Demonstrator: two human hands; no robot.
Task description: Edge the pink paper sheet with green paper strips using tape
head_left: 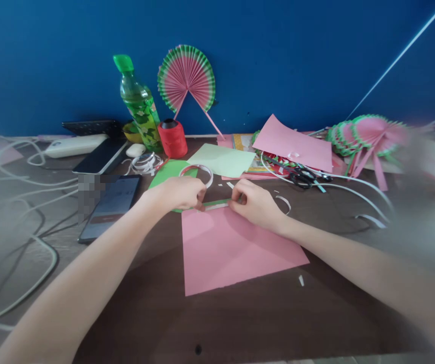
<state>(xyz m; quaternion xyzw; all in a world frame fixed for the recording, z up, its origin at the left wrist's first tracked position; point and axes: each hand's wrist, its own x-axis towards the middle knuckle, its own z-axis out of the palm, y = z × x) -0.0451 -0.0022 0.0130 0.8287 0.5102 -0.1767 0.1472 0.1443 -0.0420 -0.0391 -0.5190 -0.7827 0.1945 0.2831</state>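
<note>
A sheet of pink paper [236, 253] lies on the dark table, with a narrow green band along its far edge. On that edge a white tape strip [217, 206] runs between my two hands. My left hand [185, 193] is closed, its fingertips pressed together at the strip's left end. At the right end, my right hand [257, 205] is closed, thumb and forefinger pinching the strip. Just behind my left hand are a roll of tape [208, 177] and a green sheet [167, 176], partly covered by that hand.
A pleated paper fan [187, 76] leans on the blue wall beside a green bottle [138, 106] and a red container [174, 139]. Phones [111, 210] and white cables [52, 258] lie left. Scissors [303, 178], another pink sheet [295, 144] and folded fans [369, 134] lie right.
</note>
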